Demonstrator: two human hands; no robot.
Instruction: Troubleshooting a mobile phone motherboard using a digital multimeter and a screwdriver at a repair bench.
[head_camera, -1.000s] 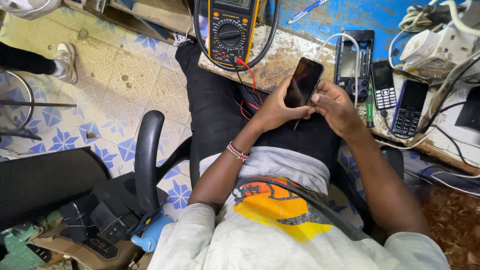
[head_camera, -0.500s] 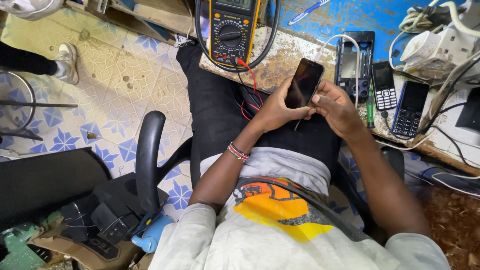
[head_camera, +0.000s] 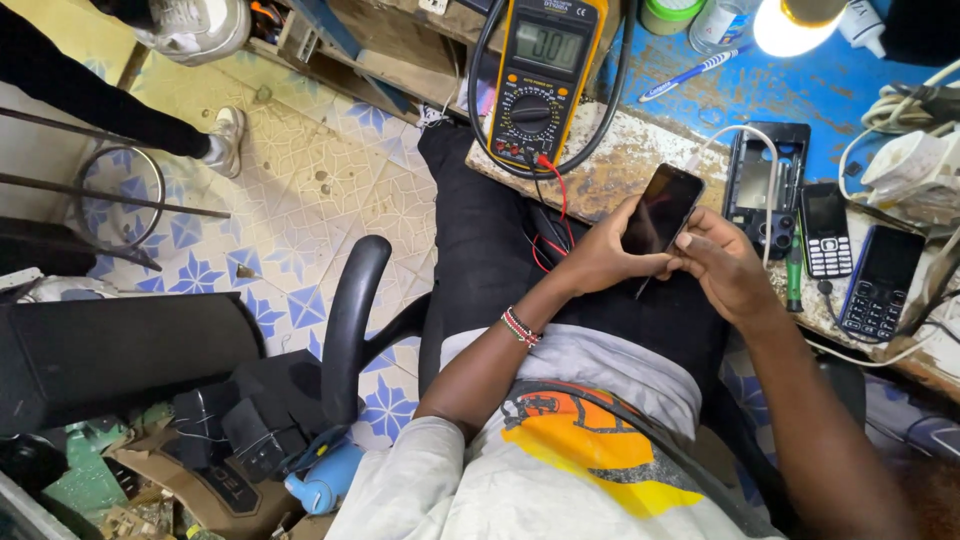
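A black smartphone (head_camera: 663, 207) with a dark screen is held over my lap, tilted toward the workbench. My left hand (head_camera: 600, 258) grips its lower left side; a beaded bracelet (head_camera: 520, 328) is on that wrist. My right hand (head_camera: 722, 265) closes on the phone's lower right edge, and a thin dark tool (head_camera: 644, 286) pokes out below between the two hands. A yellow multimeter (head_camera: 543, 80) lies on the bench just beyond, its red and black leads (head_camera: 549, 215) trailing down to my lap.
On the worn blue workbench (head_camera: 640, 150) lie an opened phone frame (head_camera: 764, 190), two keypad phones (head_camera: 825, 229) (head_camera: 881, 282), a green screwdriver (head_camera: 794, 277), a pen (head_camera: 696, 70) and a lit lamp (head_camera: 790, 22). A chair armrest (head_camera: 347, 320) stands left. Another person's leg and shoe (head_camera: 225, 135) rest on the tiled floor.
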